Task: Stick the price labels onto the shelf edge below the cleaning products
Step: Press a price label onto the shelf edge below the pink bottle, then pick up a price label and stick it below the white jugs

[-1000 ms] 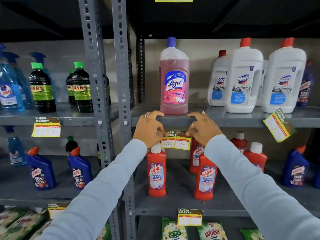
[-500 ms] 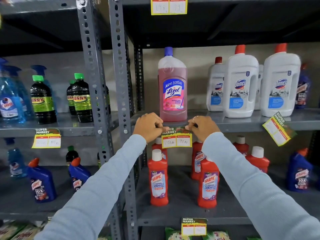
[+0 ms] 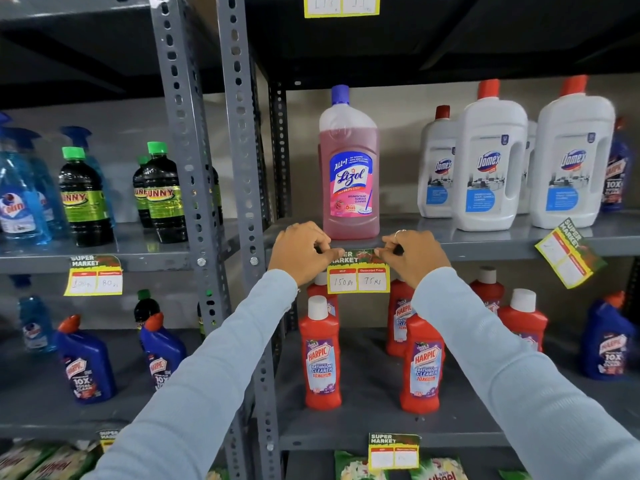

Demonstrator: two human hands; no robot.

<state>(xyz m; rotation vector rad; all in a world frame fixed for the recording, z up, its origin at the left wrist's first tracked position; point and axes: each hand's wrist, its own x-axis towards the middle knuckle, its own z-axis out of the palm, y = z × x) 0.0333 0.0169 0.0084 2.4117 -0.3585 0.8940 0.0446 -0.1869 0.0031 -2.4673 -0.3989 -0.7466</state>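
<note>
A yellow and green price label [image 3: 358,276] reading 150 and 75 hangs from the grey shelf edge [image 3: 485,250], directly below a pink Lizol bottle [image 3: 349,168]. My left hand [image 3: 301,252] pinches the label's top left corner against the edge. My right hand [image 3: 414,256] pinches its top right corner. Fingers of both hands cover the ends of the label's green header. Both sleeves are light blue.
White Domex bottles [image 3: 491,161] stand right of the Lizol, with a tilted label [image 3: 568,252] below them. Red Harpic bottles [image 3: 320,355] fill the shelf underneath. Perforated uprights [image 3: 242,202] divide the racks. Left rack holds Sunny bottles [image 3: 83,195], blue sprays and another label [image 3: 93,276].
The view has tilted up, so the shelf and label sit lower in frame. Both hands went from pressing near the shelf edge to pinching the label's top corners.
</note>
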